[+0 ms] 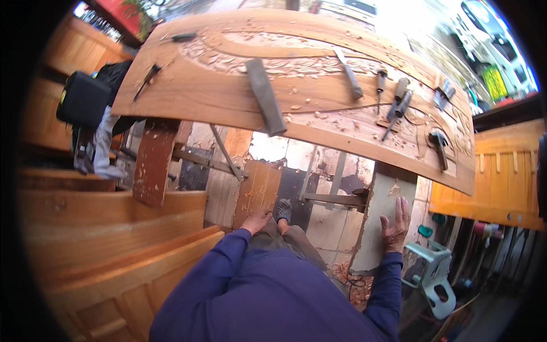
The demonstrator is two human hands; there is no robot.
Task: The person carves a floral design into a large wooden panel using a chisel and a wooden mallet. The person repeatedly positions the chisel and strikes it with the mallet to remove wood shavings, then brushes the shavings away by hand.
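Both of my hands are off the worktop. My left hand (257,221) is low by my trouser leg, its fingers loosely extended with nothing visible in them. My right hand (395,227) is raised with fingers stretched, in front of or against a grey board (370,219); contact is unclear. Beyond them lies a carved wooden panel (211,94) strewn with shavings. On it rest a thick wooden mallet (265,97), a flat chisel (348,74), several dark-handled chisels (399,108) to the right, and a dark hammer-like tool (439,149) near the right corner.
Wooden panels (142,273) lean at my left, beside a reddish support board (154,162). A black case (85,97) stands by the worktop's left end. At right are a pale green plastic stool (436,279) and an orange-brown panel (490,176). Shavings litter the floor.
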